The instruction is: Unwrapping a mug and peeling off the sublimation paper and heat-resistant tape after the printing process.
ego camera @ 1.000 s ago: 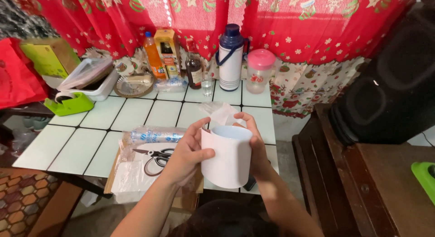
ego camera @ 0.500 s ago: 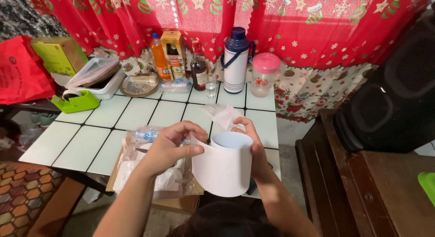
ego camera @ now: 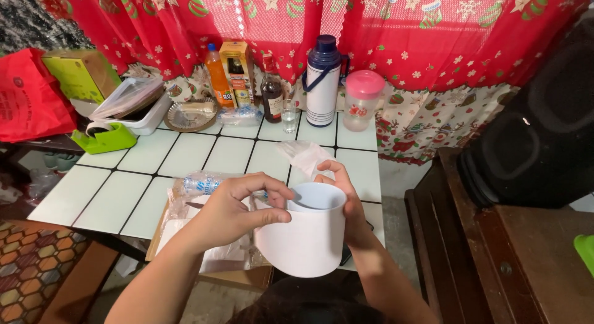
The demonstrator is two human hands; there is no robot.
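Observation:
A sheet of white paper rolled into a wide open tube (ego camera: 306, 237) stands upright close in front of me, above the near edge of the tiled table (ego camera: 185, 157). My left hand (ego camera: 238, 209) grips its left side, thumb along the seam. My right hand (ego camera: 346, 200) holds the right rim, fingers curled over the top edge. Under my left hand lie a clear plastic bag (ego camera: 204, 253), a flattened plastic bottle (ego camera: 201, 185) and cardboard (ego camera: 232, 277). A crumpled white plastic scrap (ego camera: 303, 154) lies just beyond the tube.
At the table's back stand an orange bottle (ego camera: 218, 73), a yellow carton (ego camera: 237, 70), a dark bottle (ego camera: 271, 92), a small glass (ego camera: 289, 116), a white-and-blue flask (ego camera: 323, 82) and a pink-lidded jar (ego camera: 362, 101). A green tape dispenser (ego camera: 111, 138) sits left. A black speaker (ego camera: 538, 138) on wood stands right.
The rolled paper tube has come lower and nearer to me. My left hand has slid round its left side, covering the scissors seen on the bag earlier.

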